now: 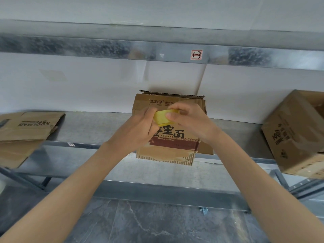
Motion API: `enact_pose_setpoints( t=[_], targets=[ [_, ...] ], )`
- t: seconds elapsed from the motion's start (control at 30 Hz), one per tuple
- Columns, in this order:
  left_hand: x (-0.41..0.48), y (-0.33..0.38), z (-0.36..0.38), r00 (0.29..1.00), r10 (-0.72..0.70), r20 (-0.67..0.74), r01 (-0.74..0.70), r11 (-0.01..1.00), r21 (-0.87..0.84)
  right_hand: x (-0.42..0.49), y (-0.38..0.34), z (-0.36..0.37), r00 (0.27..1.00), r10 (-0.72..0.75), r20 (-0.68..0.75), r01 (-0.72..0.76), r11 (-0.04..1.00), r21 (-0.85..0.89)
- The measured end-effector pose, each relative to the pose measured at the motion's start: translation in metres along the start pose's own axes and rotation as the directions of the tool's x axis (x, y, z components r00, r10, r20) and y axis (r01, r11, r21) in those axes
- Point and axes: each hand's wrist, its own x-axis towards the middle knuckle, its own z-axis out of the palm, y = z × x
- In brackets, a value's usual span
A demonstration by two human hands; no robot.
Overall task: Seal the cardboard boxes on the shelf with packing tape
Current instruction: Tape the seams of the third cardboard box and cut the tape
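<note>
A brown cardboard box point(173, 146) with dark printed characters and a red band sits at the middle of the metal shelf point(98, 127), its front flap hanging over the shelf edge. Above the box both hands hold a yellow roll of packing tape point(164, 117). My left hand point(138, 130) grips the roll's left side with curled fingers. My right hand point(189, 120) pinches the roll from the right, thumb across its front. The hands hide the box's top seam.
A flattened box point(24, 130) marked COOLMAN lies at the shelf's left end, partly overhanging. Another cardboard box point(296, 135) stands tilted at the right end. An upper shelf beam point(157, 50) with a small label runs overhead. Dark stone floor lies below.
</note>
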Motion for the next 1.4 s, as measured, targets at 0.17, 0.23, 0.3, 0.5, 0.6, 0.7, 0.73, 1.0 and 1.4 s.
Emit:
enact_pose_setpoints(
  t=[0.17, 0.23, 0.3, 0.5, 0.6, 0.7, 0.73, 1.0, 1.4],
  targets=[
    [-0.003, 0.002, -0.001, 0.999, -0.033, -0.007, 0.032, 0.993, -0.113, 0.001, 0.001, -0.003, 1.0, 0.002, 0.023, -0.001, 0.999, -0.041],
    [-0.003, 0.001, 0.001, 0.999, -0.035, -0.012, 0.033, 0.99, -0.138, 0.001, 0.0, -0.004, 0.999, -0.014, 0.033, 0.016, 0.999, -0.048],
    [-0.003, 0.0, 0.002, 1.0, -0.03, 0.0, 0.03, 0.989, -0.147, 0.001, 0.0, -0.004, 0.999, -0.027, 0.039, 0.03, 0.997, -0.067],
    [-0.004, 0.0, -0.001, 0.999, 0.024, 0.033, -0.022, 0.998, -0.061, 0.002, -0.001, -0.007, 0.998, -0.024, 0.066, 0.03, 0.995, -0.1],
    [-0.003, 0.0, -0.003, 0.998, 0.059, 0.007, -0.059, 0.998, -0.027, 0.004, -0.002, -0.008, 0.996, -0.021, 0.084, 0.028, 0.996, -0.087],
    [-0.002, 0.0, -0.004, 0.998, 0.061, 0.008, -0.061, 0.998, -0.031, 0.005, -0.002, -0.009, 0.995, -0.012, 0.1, 0.019, 0.998, -0.068],
    [-0.002, 0.0, -0.005, 0.999, 0.033, 0.016, -0.031, 0.997, -0.071, 0.005, -0.001, -0.01, 0.995, -0.008, 0.103, 0.015, 0.998, -0.067],
    [-0.003, 0.0, -0.017, 0.961, -0.161, 0.223, 0.247, 0.863, -0.442, 0.011, 0.002, -0.016, 0.994, -0.025, 0.102, 0.02, 0.998, 0.052],
    [0.003, 0.004, -0.005, 0.962, -0.273, -0.032, 0.231, 0.867, -0.442, -0.003, 0.007, 0.032, 0.927, -0.184, -0.327, 0.215, 0.975, 0.062]
  ],
)
